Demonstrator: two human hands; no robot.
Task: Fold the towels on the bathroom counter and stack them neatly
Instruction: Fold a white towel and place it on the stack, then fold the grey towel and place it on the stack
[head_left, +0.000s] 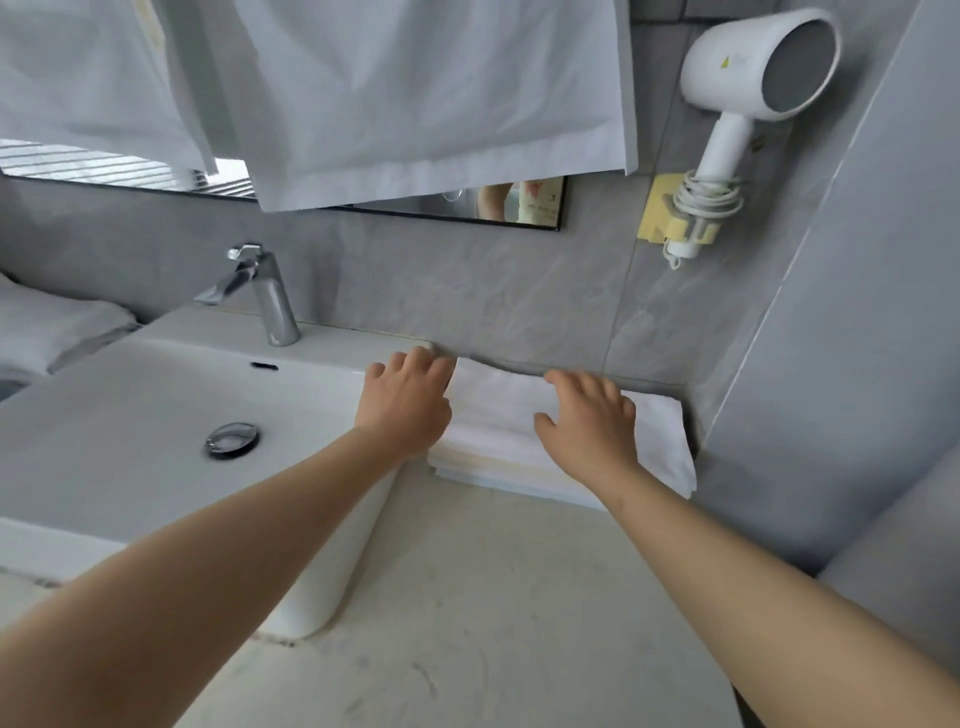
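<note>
A stack of folded white towels (498, 415) lies on the pale counter (467, 597), pushed against the grey back wall in the right corner. My left hand (405, 402) rests at the stack's left edge, where it meets the white sink, fingers curled over the far corner. On top of the stack lies my right hand (589, 423), flat, fingers spread. Neither hand lifts any cloth. More folded grey-white towels (57, 332) sit at the far left beyond the sink.
The white sink (156, 415) with a chrome tap (265, 296) and drain (232, 439) fills the left. White cloths (415, 93) hang over the mirror above. A white hair dryer (748, 78) hangs on the wall at the right. A grey side wall (857, 338) closes the corner.
</note>
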